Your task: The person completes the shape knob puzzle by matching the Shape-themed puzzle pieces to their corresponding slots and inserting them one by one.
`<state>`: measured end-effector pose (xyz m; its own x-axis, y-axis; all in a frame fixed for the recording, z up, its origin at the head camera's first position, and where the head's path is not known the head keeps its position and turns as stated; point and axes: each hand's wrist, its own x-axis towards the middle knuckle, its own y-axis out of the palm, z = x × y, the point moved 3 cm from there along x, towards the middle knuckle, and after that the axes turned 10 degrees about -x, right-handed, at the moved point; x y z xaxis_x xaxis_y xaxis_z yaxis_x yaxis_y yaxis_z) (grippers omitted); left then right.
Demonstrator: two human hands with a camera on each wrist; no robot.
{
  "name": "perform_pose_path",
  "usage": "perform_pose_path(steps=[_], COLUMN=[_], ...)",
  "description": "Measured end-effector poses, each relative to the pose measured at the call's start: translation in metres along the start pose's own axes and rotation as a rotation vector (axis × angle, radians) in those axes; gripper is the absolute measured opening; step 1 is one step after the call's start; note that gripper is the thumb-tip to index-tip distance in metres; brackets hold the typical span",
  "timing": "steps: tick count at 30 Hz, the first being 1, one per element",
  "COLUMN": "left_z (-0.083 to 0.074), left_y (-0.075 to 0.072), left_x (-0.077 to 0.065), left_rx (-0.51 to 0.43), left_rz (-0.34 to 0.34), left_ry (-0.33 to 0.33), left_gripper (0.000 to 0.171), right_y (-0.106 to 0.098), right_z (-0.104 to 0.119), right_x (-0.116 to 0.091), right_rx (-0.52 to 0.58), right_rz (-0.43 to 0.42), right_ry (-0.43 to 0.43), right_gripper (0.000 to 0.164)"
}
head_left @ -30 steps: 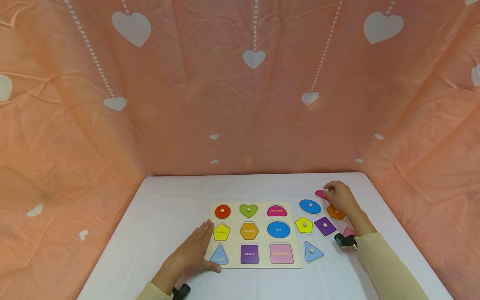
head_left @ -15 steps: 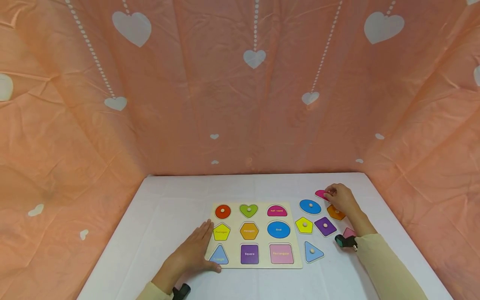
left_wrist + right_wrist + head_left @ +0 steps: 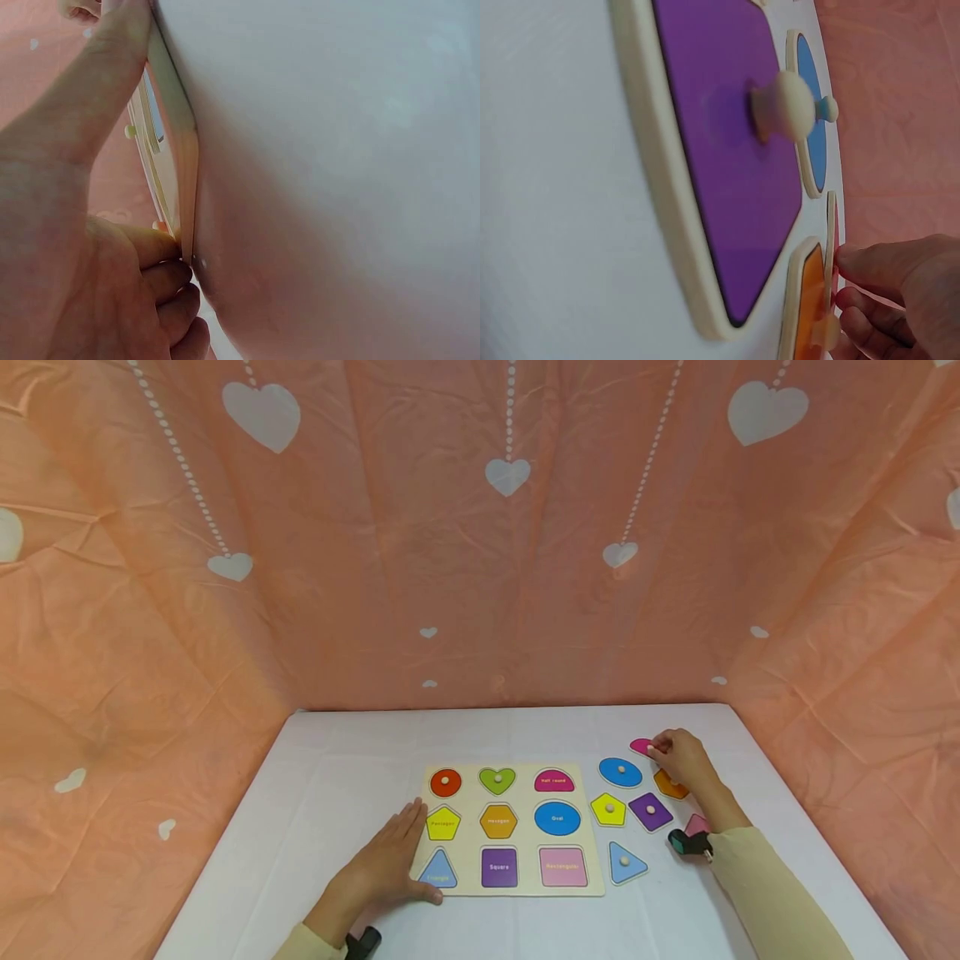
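A cream wooden puzzle board [image 3: 467, 870] lies on the table, a red circle [image 3: 446, 782] and green heart [image 3: 497, 781] in its top row. My left hand [image 3: 381, 858] rests against its left side, fingers along the edge [image 3: 189, 161] and thumb at the near left corner. At the back right, my right hand [image 3: 681, 757] pinches a magenta half-round puzzle piece [image 3: 640, 746] by its right part; the hand hides the rest. Just below that hand lies an orange hexagon piece [image 3: 670, 784], partly covered. The right wrist view shows fingertips on the piece's edge [image 3: 835, 232].
Loose knobbed pieces lie right of the board: a blue oval [image 3: 619, 772], yellow pentagon [image 3: 608, 810], purple square [image 3: 650, 812], blue triangle [image 3: 626, 863] and a pink piece [image 3: 697, 823] partly behind the right wrist. A peach curtain [image 3: 480, 610] surrounds the white table [image 3: 337, 760].
My right hand has lowered slightly, its fingers closing in on the half-round piece. My left hand and the board stay in place.
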<state>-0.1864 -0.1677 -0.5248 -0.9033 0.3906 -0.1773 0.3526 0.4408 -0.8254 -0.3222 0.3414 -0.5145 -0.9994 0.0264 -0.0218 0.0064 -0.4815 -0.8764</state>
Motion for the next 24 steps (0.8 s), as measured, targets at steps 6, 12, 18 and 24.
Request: perform_pose_path(steps=[6, 12, 18, 24], left_z=[-0.0002, -0.0004, 0.0003, -0.0002], left_y=[0.0, -0.0007, -0.0006, -0.0003], left_x=[-0.0001, 0.0, 0.0005, 0.0004], left_rx=[-0.003, -0.004, -0.004, -0.002], left_rz=[0.003, 0.005, 0.004, 0.003], left_ry=[-0.001, -0.007, -0.002, -0.008], left_gripper=[0.14, 0.14, 0.14, 0.14], right_y=[0.0012, 0.0017, 0.0029, 0.0036], right_z=[0.0007, 0.0005, -0.001, 0.0015], right_x=[-0.0006, -0.0009, 0.0002, 0.0002], right_rx=[0.021, 0.034, 0.035, 0.038], right_rz=[0.009, 0.016, 0.005, -0.005], right_ry=[0.015, 0.018, 0.009, 0.01], right_gripper=[0.031, 0.03, 0.029, 0.027])
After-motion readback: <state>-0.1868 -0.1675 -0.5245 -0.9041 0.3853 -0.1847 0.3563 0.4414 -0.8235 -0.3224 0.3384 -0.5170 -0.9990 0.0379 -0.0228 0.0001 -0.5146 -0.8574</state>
